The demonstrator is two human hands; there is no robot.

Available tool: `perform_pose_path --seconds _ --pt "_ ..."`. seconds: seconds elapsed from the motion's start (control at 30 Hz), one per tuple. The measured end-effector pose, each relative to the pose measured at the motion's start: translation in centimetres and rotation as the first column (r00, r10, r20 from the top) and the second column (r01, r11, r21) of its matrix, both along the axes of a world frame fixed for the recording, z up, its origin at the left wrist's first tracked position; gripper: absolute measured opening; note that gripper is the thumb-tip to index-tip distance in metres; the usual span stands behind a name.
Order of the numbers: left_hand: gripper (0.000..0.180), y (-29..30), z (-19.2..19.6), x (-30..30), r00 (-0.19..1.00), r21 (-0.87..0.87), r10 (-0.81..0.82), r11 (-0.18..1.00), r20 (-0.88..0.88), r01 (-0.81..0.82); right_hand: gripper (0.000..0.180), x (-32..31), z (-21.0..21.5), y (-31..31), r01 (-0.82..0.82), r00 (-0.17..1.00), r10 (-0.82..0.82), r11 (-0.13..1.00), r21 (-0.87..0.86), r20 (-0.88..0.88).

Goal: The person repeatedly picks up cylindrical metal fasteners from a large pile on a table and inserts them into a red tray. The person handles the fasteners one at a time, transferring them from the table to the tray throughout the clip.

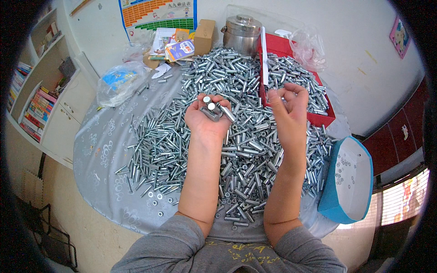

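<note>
Within the left hand's (207,125) curled fingers (194,105), metal pins (226,113) slant down-right, the right hand's (291,105) fingers apart.

Beyond the left hand (208,120), a white wall (102,36) bears a colourful poster (157,16). Well to that hand's left stands a pale bookcase (63,119), books on its shelves, with a dark-framed chair (57,234) nearer the viewer on a beige floor (111,239). Far right of the right hand (290,107) are a pink-framed picture (399,37), dark red drawers (397,134) and, lower down, bright light through a slatted window (404,200). A grey patterned cloth (102,168) covers the worktop below both hands.
</note>
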State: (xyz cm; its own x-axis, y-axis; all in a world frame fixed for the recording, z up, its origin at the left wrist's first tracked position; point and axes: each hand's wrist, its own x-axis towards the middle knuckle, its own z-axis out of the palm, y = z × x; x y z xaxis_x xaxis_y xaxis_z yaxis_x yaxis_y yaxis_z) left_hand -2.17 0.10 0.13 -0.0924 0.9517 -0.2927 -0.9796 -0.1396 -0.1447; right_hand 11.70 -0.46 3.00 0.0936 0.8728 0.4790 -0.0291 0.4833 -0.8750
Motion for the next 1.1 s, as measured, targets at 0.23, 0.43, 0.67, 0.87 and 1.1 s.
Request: perform_pose_path --seconds 0.23,0.43,0.67,0.87,1.1 --pt "0.022 0.1 -0.2 0.0 1.000 0.043 -0.014 0.999 0.003 0.014 0.017 -0.3 0.3 -0.2 -0.054 0.998 0.054 0.999 0.006 -0.024" --pt "0.021 0.2 -0.2 0.2 1.000 0.009 -0.004 1.000 -0.026 0.004 0.015 0.0 -0.1 0.5 -0.064 0.997 0.066 0.997 0.047 -0.034" --pt "0.020 0.2 -0.4 0.1 1.000 0.033 -0.004 0.999 -0.014 0.004 0.015 0.1 -0.4 0.9 -0.056 0.996 0.056 0.998 -0.009 0.074" --pt "0.019 0.2 -0.4 0.2 1.000 0.029 -0.004 1.000 -0.003 0.004 0.022 0.4 -0.6 1.0 -0.029 0.999 0.029 0.999 0.020 0.035" --pt "0.021 0.2 -0.4 0.2 1.000 0.018 -0.001 1.000 -0.008 0.001 0.026 0.5 -0.4 1.0 0.113 0.990 -0.118 0.992 0.056 0.079"
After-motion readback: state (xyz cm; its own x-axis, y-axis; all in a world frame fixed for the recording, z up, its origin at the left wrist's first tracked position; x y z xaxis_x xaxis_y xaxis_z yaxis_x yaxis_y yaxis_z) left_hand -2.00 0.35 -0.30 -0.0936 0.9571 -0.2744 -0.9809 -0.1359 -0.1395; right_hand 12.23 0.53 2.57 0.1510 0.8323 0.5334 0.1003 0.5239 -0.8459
